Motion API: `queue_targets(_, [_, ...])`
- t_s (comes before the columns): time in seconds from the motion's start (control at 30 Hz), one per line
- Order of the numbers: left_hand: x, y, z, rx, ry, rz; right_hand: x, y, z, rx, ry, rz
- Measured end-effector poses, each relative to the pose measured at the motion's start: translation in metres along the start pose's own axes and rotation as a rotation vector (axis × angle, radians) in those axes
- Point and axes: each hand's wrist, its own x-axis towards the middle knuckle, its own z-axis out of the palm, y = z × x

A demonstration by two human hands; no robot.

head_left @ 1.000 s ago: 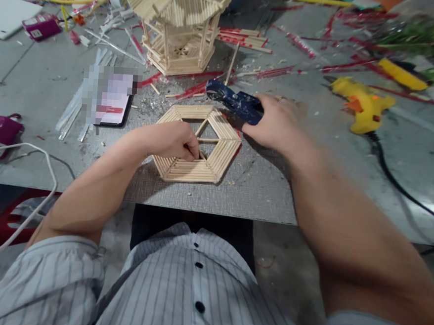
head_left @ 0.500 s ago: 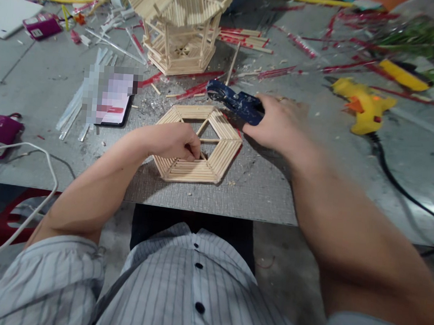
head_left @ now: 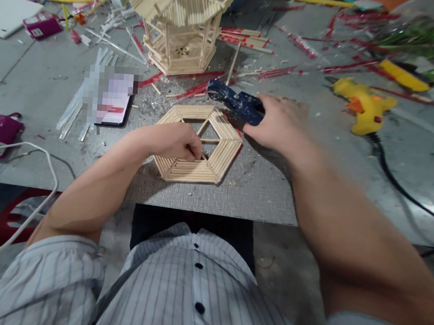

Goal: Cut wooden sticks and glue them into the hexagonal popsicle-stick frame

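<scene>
A hexagonal frame point(head_left: 190, 171) of pale wooden sticks lies flat on the table, with thin sticks crossing its open middle. My left hand point(head_left: 176, 141) is over its left side, fingers closed and pointing down into the opening. Whatever is between those fingertips is hidden. Just beyond the frame's upper right side, my right hand point(head_left: 281, 121) is wrapped around a dark blue hand tool point(head_left: 238, 103) with a rounded far end. A single stick point(head_left: 233, 64) lies just past the tool.
A stick-built model pavilion point(head_left: 181, 36) stands at the back. To the left lie a phone point(head_left: 113, 101), clear glue sticks point(head_left: 78, 98) and a purple device point(head_left: 1, 135). A yellow glue gun point(head_left: 365, 106) with a black cord rests on the right. Red wrapper scraps litter the table.
Almost nothing differs. My left hand has shifted very slightly to the right over the frame; my right hand and the blue tool stay in place.
</scene>
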Motion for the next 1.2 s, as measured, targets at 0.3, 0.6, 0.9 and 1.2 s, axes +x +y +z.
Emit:
queue_targets(0.3, [0.001, -0.008, 0.002, -0.057, -0.02, 0.033, -0.001, 0.002, 0.002, -0.037, -0.009, -0.009])
queue_targets(0.6, [0.003, -0.013, 0.004, -0.088, -0.008, 0.039, -0.001, 0.001, 0.003, -0.024, -0.025, 0.002])
queue_targets(0.9, [0.002, -0.009, 0.002, -0.098, -0.002, 0.029, -0.001, 0.001, 0.002, -0.035, -0.023, 0.0])
queue_targets(1.2, [0.0, -0.006, 0.001, -0.111, -0.043, 0.039, 0.0, 0.003, 0.005, -0.04, -0.001, -0.008])
